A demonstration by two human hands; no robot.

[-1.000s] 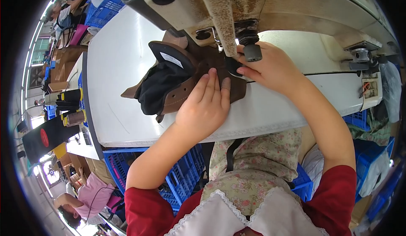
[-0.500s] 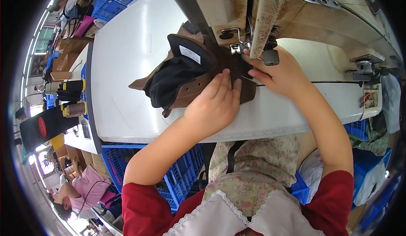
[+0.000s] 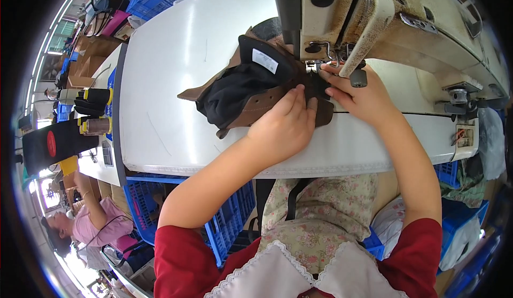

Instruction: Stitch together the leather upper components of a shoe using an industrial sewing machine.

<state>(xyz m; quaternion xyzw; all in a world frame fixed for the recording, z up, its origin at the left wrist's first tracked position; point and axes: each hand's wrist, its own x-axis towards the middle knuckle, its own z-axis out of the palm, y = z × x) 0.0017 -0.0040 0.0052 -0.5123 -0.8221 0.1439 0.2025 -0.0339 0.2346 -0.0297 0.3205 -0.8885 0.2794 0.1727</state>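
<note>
A brown shoe upper [image 3: 263, 104] with a black fabric lining and a white label on its tongue lies on the white sewing machine table. Its right part sits under the presser foot [image 3: 311, 66] of the machine. My left hand [image 3: 283, 124] is closed on the near side of the upper, fingers close together and pressing on the brown material. Right by the presser foot, my right hand [image 3: 359, 96] holds the upper's dark edge between thumb and forefinger. The forefinger's tip is close to the needle area, which the machine head partly hides.
The worn cream sewing machine [image 3: 427, 44] arches over the far right of the table [image 3: 155, 122]. Blue crates [image 3: 238, 212] stand below the near edge, left and right of my lap. Thread spools [image 3: 96, 126] stand to the left. Another person in pink [image 3: 101, 218] sits farther left.
The whole view has shifted, so the machine and table appear farther right. The shoe upper has turned slightly and its label lies nearer the presser foot. Both hands stay on it.
</note>
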